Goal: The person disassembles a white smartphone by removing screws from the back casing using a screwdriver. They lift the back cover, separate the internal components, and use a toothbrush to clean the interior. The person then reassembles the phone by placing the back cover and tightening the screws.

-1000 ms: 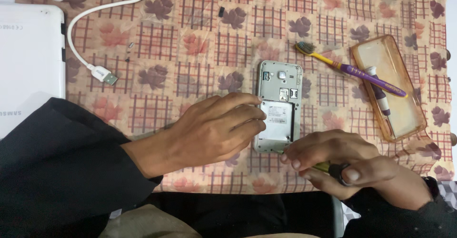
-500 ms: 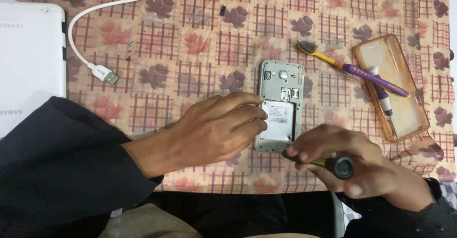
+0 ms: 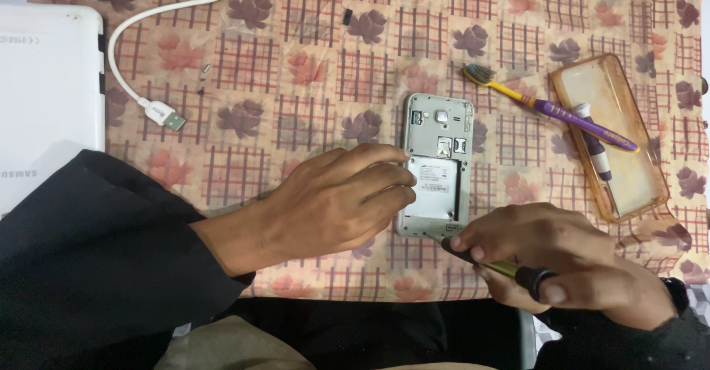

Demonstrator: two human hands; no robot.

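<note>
I pin the grey back-off smartphone, face-down at table centre, with my left hand flat against its 9 o'clock edge while my right hand pinches the yellow-shafted black-handled screwdriver at its 6 o'clock corner.

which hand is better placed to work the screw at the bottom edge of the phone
Right. The right hand already holds the screwdriver with its tip at the phone bottom edge; the left hand only steadies the phone's side.
</note>
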